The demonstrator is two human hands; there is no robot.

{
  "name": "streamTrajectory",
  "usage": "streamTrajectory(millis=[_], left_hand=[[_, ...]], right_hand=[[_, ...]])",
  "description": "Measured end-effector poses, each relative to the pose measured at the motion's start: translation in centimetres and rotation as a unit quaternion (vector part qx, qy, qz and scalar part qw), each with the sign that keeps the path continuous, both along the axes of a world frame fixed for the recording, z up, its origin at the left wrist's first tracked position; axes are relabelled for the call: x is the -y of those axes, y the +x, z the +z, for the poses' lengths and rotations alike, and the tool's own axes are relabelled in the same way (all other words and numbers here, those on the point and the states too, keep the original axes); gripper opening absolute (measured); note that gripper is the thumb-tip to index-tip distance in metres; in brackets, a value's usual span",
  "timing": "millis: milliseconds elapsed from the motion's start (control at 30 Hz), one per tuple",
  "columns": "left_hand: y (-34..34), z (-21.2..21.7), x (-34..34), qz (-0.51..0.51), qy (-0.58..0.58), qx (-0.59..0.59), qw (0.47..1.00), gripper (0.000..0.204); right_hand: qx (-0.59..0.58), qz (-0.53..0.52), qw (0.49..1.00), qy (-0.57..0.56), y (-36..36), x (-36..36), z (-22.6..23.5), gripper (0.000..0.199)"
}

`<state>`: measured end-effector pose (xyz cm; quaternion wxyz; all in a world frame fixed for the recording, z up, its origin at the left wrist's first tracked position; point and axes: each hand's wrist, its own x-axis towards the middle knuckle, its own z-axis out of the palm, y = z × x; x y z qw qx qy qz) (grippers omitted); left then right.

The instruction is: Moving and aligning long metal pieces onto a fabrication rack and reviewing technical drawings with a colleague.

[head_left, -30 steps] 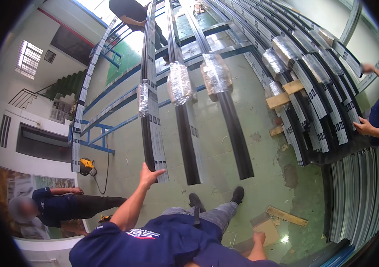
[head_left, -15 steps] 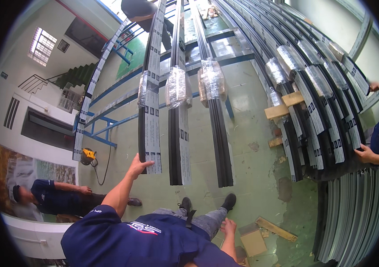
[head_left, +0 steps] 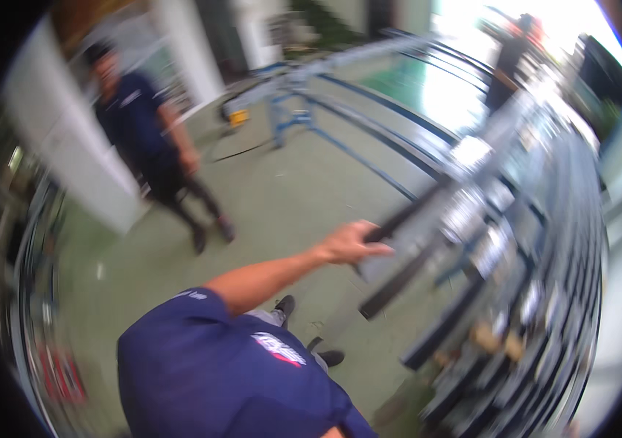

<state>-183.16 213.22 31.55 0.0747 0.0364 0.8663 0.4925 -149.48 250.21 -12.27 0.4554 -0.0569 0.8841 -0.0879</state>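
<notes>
My left hand [head_left: 355, 244] reaches out with the arm stretched and is closed on the near end of a long, dark profile bar [head_left: 414, 210]. Its fingers are at the bar's edge, blurred by motion. Beside that bar run two more dark profile bars, one close by [head_left: 397, 283] and one further right [head_left: 444, 332]. Clear plastic wrap [head_left: 464, 213] binds bulky padding around the bars a little way back from their ends. Of my right side only a patch of skin shows at the bottom edge; the right hand itself is out of the picture.
Blue trestle frames [head_left: 296, 120] carry the bars. Many more bars [head_left: 559, 292] lie stacked at the right, with wooden blocks [head_left: 497, 342] among them. One person [head_left: 139, 124] stands at the left, another [head_left: 508, 66] at the far end. A yellow tool [head_left: 238, 117] with a cable is on the floor.
My view has swung to the left, so the bars now slant to the right. My left hand stays at the same bar's end. My right hand has gone out of view.
</notes>
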Motion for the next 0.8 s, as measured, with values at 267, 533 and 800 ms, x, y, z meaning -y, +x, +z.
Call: streamTrajectory(millis=[267, 533, 800], left_hand=[[12.5, -2.7, 11.8, -0.080, 0.119, 0.144, 0.979, 0.071], [41.8, -34.4, 40.0, 0.264, -0.149, 0.345, 0.888, 0.064], [54.4, -31.4, 57.2, 0.465, 0.135, 0.513, 0.709, 0.058]], right_hand=[[0.065, -0.118, 0.955, -0.263, -10.7, 1.7, 0.6, 0.024], [0.036, -0.467, 0.784, -0.407, -9.4, 30.6, 14.3, 0.058], [-0.107, -0.414, 0.830, -0.357, -16.0, 48.5, 21.9, 0.043]])
